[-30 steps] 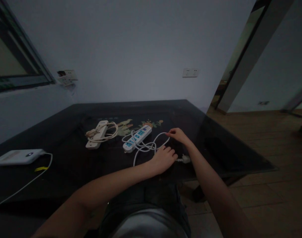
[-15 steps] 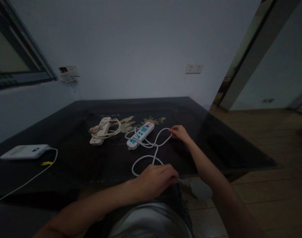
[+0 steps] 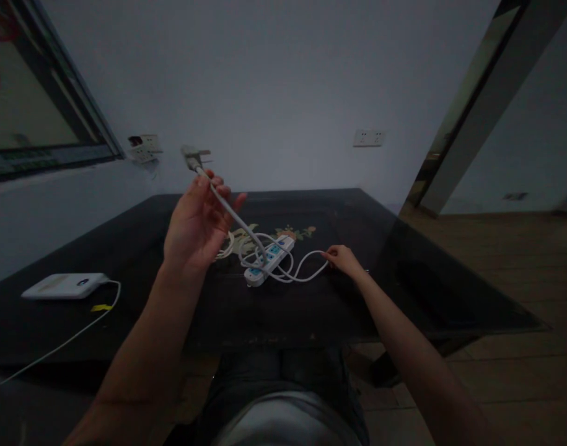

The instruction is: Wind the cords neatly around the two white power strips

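A white power strip [image 3: 270, 260] with blue sockets lies slantwise on the dark table, loops of its white cord [image 3: 239, 218] over and around it. My left hand [image 3: 197, 220] is raised above the table, palm up, its thumb and fingers closed on the cord just below the plug [image 3: 193, 157]. The plug's prongs point right. To the right of the strip, my right hand [image 3: 342, 259] pinches a loop of the same cord low over the tabletop. Behind my left hand, only the coiled cord [image 3: 225, 248] of a second power strip shows.
A white power bank [image 3: 64, 286] with a thin white cable lies at the table's left, a yellow scrap [image 3: 101, 308] beside the cable. Wall sockets [image 3: 369, 137] sit above the table's far edge, and loose-hanging ones [image 3: 144, 148] near the window. The dark table [image 3: 283, 325] ends close to my lap.
My left hand has risen from the table's near edge up and to the left, carrying the plug end from my lap. My right hand still pinches the cord loop.
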A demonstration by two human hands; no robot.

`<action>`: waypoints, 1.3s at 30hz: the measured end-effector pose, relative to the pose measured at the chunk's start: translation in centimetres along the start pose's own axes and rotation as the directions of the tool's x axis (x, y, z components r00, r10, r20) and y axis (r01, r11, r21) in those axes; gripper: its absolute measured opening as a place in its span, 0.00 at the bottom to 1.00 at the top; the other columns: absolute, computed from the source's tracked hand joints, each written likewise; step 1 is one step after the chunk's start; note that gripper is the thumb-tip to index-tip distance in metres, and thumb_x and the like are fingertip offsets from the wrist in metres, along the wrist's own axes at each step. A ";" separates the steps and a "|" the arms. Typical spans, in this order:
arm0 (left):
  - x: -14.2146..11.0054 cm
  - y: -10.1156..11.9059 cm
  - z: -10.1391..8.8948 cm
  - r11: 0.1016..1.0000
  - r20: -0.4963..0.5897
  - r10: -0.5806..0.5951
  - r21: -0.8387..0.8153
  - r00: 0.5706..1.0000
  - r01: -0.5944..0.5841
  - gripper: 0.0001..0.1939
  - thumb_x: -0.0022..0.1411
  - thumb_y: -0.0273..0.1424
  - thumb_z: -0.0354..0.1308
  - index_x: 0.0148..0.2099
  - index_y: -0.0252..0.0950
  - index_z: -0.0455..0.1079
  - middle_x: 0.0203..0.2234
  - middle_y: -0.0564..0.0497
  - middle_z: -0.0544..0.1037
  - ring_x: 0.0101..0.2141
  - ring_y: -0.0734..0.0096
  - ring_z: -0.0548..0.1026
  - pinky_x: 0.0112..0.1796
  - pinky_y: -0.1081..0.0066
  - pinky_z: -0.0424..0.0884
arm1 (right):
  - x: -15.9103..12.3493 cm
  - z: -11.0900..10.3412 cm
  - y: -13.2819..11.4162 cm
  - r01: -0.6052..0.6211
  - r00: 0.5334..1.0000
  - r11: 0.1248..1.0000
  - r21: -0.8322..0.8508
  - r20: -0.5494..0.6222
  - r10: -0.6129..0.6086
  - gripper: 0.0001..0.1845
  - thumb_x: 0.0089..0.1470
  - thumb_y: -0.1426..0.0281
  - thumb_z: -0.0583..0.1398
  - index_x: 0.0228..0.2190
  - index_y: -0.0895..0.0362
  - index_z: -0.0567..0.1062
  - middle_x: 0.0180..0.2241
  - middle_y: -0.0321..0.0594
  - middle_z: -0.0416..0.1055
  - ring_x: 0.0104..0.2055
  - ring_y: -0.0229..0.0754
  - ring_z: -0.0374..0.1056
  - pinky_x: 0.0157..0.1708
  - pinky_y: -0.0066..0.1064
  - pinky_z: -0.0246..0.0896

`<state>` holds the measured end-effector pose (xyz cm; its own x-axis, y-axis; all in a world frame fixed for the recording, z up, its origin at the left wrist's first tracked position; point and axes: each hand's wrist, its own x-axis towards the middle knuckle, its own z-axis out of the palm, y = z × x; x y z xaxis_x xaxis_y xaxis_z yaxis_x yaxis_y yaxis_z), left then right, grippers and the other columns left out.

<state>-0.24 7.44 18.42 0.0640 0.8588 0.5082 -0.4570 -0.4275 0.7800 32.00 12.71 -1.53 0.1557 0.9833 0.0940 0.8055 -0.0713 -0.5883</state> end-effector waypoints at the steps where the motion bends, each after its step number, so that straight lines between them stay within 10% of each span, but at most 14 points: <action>1: 0.6 0.4 -0.3 0.999 -0.002 0.046 0.026 0.999 -0.046 0.08 0.65 0.34 0.49 0.35 0.45 0.69 0.33 0.54 0.75 0.42 0.72 0.75 0.45 0.68 0.74 | 0.0 -0.1 0.0 0.003 1.000 1.000 -0.003 0.005 -0.003 0.16 0.53 0.59 0.59 0.26 0.58 0.77 0.19 0.39 0.73 0.23 0.38 0.67 0.24 0.25 0.55; 8: 4.5 1.3 0.5 0.970 -0.003 0.239 -0.035 0.971 -0.239 0.05 0.62 0.28 0.56 0.34 0.43 0.65 0.30 0.62 0.77 0.40 0.76 0.76 0.41 0.70 0.75 | -0.5 -0.6 0.0 0.031 0.998 0.999 -0.029 0.051 -0.030 0.14 0.54 0.61 0.58 0.27 0.58 0.76 0.19 0.39 0.73 0.22 0.36 0.67 0.21 0.25 0.53; 23: 8.7 1.3 5.5 0.944 0.147 0.198 0.238 0.969 -0.229 0.06 0.62 0.33 0.57 0.41 0.40 0.66 0.35 0.52 0.79 0.44 0.65 0.77 0.42 0.67 0.73 | -1.4 -0.8 -1.1 0.009 1.000 0.973 -0.229 0.004 -0.008 0.15 0.56 0.58 0.56 0.31 0.55 0.76 0.30 0.44 0.75 0.33 0.45 0.70 0.28 0.30 0.55; 28: 9.7 1.9 6.4 0.951 0.198 0.185 0.211 0.962 -0.226 0.06 0.64 0.30 0.54 0.44 0.39 0.66 0.36 0.53 0.78 0.44 0.66 0.77 0.43 0.66 0.73 | -2.5 -0.9 -2.9 0.205 0.955 0.934 -0.294 -0.149 -0.256 0.10 0.56 0.62 0.58 0.35 0.54 0.74 0.36 0.43 0.72 0.41 0.46 0.67 0.35 0.31 0.57; 33: 11.6 1.9 6.7 0.951 0.188 0.160 0.233 0.969 -0.202 0.06 0.65 0.29 0.52 0.44 0.36 0.67 0.35 0.52 0.78 0.42 0.70 0.77 0.43 0.68 0.74 | -3.7 -0.1 -5.3 0.524 0.851 0.842 -0.126 0.127 -0.510 0.09 0.51 0.63 0.63 0.32 0.55 0.75 0.32 0.39 0.72 0.38 0.42 0.67 0.38 0.30 0.58; 39: 13.1 2.1 6.1 0.955 0.299 -0.067 0.296 0.952 -0.026 0.09 0.66 0.27 0.48 0.41 0.31 0.69 0.33 0.49 0.76 0.36 0.71 0.78 0.38 0.71 0.75 | -4.0 0.4 -5.0 0.540 0.808 0.839 -0.065 0.321 -0.495 0.16 0.43 0.66 0.68 0.36 0.56 0.76 0.35 0.38 0.73 0.37 0.41 0.67 0.35 0.28 0.57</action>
<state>5.04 16.12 28.94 0.3565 0.7620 0.5406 -0.1754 -0.5137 0.8398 27.11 9.18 0.72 -0.4564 0.8830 0.1093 0.7970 0.4603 -0.3911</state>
